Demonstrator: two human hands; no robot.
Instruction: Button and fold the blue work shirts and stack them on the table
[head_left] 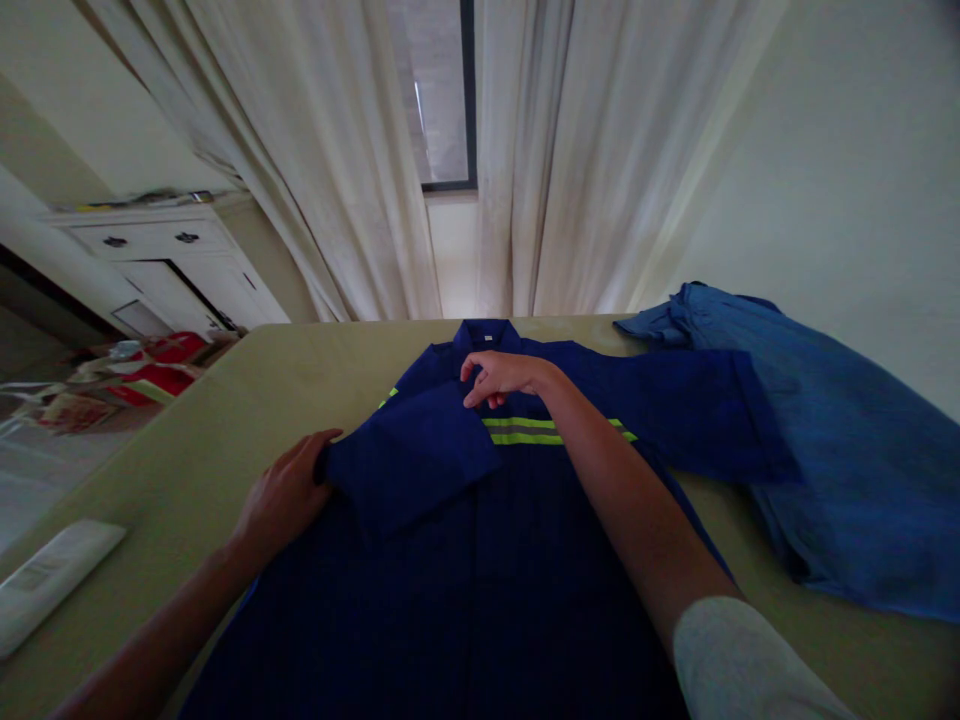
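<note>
A dark blue work shirt with a yellow and grey reflective band lies flat on the table, collar at the far side. Its left sleeve is folded inward across the chest. My left hand rests on the folded edge at the shirt's left side, thumb on the cloth, fingers curled round the fold. My right hand lies just below the collar, fingers bent and pressing the inner end of the folded sleeve. The right sleeve stretches out flat to the right.
A lighter blue garment lies crumpled at the table's right side. A white remote-like object sits near the left edge. Beyond are white curtains, a window, a white cabinet and red-and-white packages at left.
</note>
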